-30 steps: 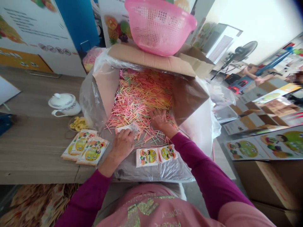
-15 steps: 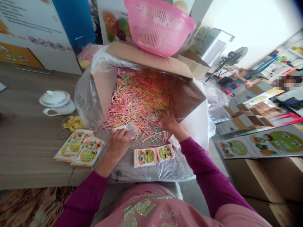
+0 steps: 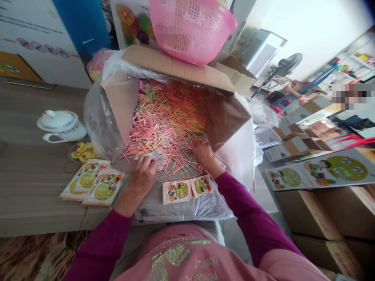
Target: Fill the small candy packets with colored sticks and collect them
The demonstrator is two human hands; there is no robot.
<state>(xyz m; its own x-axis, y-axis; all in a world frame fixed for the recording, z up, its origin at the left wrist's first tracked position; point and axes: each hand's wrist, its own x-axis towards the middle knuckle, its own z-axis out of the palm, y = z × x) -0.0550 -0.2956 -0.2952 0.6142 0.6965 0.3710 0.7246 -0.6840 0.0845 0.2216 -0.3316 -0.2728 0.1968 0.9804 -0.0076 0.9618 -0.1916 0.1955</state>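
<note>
In the head view, my left hand (image 3: 143, 171) has its fingers bent and pressed together on the left end of a white packet (image 3: 158, 158), pinching it at the near edge of the heap of coloured sticks (image 3: 166, 121). That grip matches the earlier frames. My right hand (image 3: 203, 154) is what differs: one second ago it lay spread over the sticks, then it shifted outward, and now it is back a little nearer my body, fingers drawn together and pointing down at the heap's right edge. I cannot tell whether they pinch anything. A pale piece showed on the near side of my right wrist half a second ago; now a pale edge (image 3: 222, 162) shows on its outer side.

The sticks spill from the open cardboard box (image 3: 225, 121), under the pink basket (image 3: 193, 31). The printed packets (image 3: 178, 192) lie in front of them, as before. The packet pile (image 3: 101, 187) stays on the bench (image 3: 26, 164) to my left, near the lidded pot (image 3: 63, 125).
</note>
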